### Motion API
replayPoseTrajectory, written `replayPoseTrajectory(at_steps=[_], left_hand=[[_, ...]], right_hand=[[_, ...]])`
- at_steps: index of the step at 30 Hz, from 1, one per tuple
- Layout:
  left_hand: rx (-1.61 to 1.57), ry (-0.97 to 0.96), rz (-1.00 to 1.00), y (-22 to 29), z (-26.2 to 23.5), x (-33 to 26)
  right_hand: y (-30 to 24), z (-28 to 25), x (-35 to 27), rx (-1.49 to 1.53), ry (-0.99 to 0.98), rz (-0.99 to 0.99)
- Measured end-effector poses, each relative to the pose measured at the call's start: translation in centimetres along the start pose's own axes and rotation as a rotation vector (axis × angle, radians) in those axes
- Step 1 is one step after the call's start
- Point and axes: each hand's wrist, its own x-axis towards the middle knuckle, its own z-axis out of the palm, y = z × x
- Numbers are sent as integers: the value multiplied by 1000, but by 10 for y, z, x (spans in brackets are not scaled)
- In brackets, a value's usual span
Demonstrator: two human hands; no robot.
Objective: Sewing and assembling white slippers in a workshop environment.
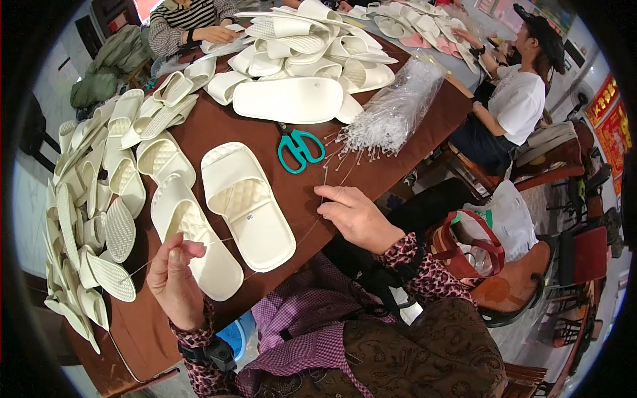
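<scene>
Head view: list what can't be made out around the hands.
All in the head view:
Scissors: blade tips, hidden under white slippers.
Left hand: thin strand, too fine to trace fully.
Right hand: lower fingers, hidden beneath the hand itself.
Blue container: base, hidden by clothing.

Dark digits [249, 216] on a white slipper [263, 240] — yellow characters [602, 99] on a red banner [616, 136].

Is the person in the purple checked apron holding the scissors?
No, the scissors lie on the brown table, apart from the left hand and right hand.
</scene>
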Motion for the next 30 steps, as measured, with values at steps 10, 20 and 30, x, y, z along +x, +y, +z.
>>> replayPoseTrajectory(at_steps=[10, 20, 30], left_hand=[[19, 70, 86, 17, -33, -9], [133, 222, 178, 40, -60, -25], [175, 293, 118, 35, -65, -36]], right_hand=[[25, -4, 2, -57, 79, 101], [62, -14, 3, -191, 165, 149], [78, -31, 11, -339, 179, 208]])
